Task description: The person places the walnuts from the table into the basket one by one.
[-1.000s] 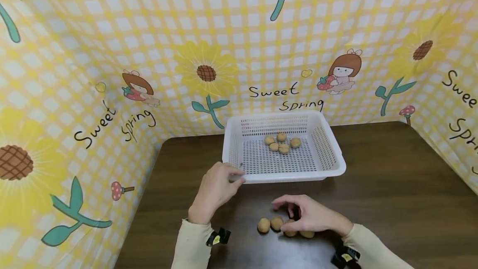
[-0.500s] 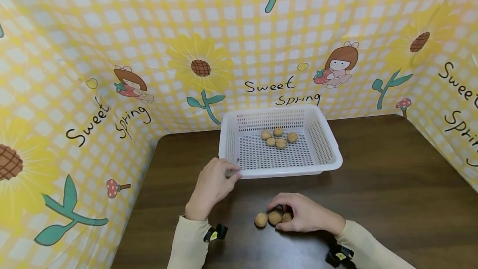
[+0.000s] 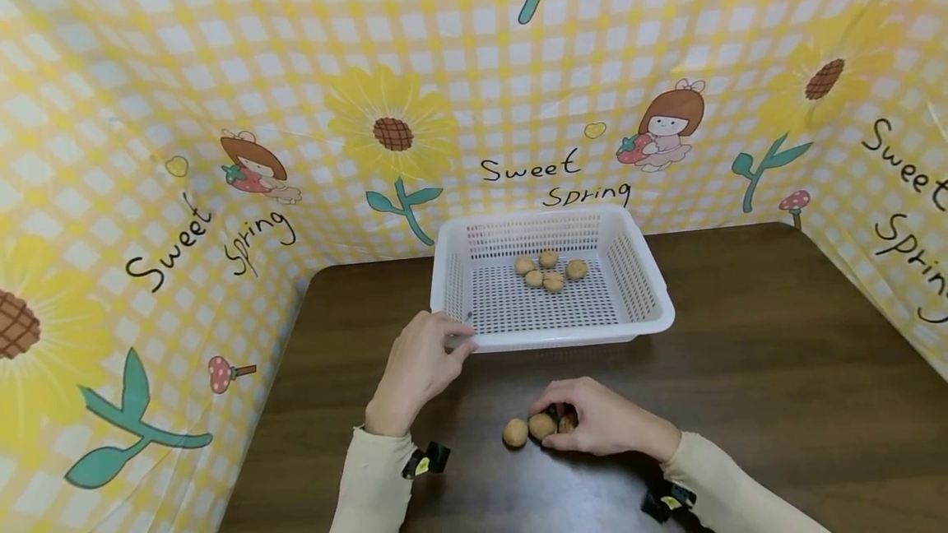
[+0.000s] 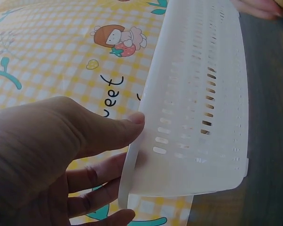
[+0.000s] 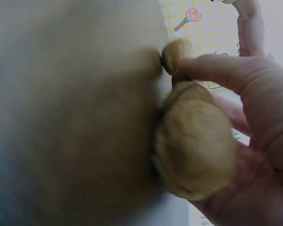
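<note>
A white perforated plastic basket (image 3: 563, 340) stands at the back of the dark table, several walnuts (image 3: 553, 281) lying on its floor. At its near left corner my left hand (image 3: 418, 364) pinches the rim; the left wrist view puts the thumb on one side and the fingers on the other. In front of the basket, my right hand (image 3: 603, 418) curls thumb and fingers round a walnut (image 3: 542, 426) in a short row on the tabletop. Another walnut (image 5: 195, 146) sits large by its palm in the right wrist view. One walnut (image 3: 515, 433) lies just left of the fingertips.
A yellow checked cloth (image 3: 474, 48) with flowers and lettering hangs behind and to both sides of the table. The brown wooden tabletop (image 3: 770, 336) extends right of the basket. Small black devices (image 3: 425, 461) sit on the wrists over pale sleeves.
My right hand has come down and slightly left, closing its fingers round walnuts in the row and covering those at the right end. My left hand stays at the basket corner.
</note>
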Demonstrator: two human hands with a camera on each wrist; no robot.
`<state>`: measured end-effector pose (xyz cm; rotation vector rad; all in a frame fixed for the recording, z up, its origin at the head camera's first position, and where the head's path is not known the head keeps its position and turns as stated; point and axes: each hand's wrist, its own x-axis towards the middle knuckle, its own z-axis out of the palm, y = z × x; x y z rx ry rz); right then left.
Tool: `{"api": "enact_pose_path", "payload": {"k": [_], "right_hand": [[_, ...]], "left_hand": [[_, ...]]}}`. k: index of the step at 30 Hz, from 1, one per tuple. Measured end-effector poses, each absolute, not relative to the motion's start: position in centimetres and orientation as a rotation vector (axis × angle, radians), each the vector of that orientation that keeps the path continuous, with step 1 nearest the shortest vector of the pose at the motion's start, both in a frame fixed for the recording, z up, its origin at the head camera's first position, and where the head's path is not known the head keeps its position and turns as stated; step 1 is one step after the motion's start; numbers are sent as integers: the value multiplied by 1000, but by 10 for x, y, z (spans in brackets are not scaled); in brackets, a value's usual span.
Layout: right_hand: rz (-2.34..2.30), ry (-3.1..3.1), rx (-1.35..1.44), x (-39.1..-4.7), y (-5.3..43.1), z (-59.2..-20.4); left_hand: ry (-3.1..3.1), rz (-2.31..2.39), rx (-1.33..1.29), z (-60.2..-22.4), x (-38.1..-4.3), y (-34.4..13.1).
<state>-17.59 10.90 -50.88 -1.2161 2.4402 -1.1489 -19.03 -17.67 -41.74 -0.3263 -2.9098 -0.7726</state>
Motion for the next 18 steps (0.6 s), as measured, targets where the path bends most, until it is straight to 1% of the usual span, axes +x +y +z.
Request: {"api": "enact_pose_path", "payload": {"k": [5,11,14,18], "right_hand": [[-1224,2450,-1271,-181,116,-480],[-1290,2447,-1222,-191,127,-422],[-1246,2510,-1227,-202,129,-391],[-1222,2555,-1174,-229,135,-358]], "left_hand": [[-2905,-775,-332,-419,-191,-178],[-2892,-777,-337,-421,-190,-179],[-2888,-772,-345,-420,-191,-178],[-2882,-760,-364,-420,-192,-178]]}}
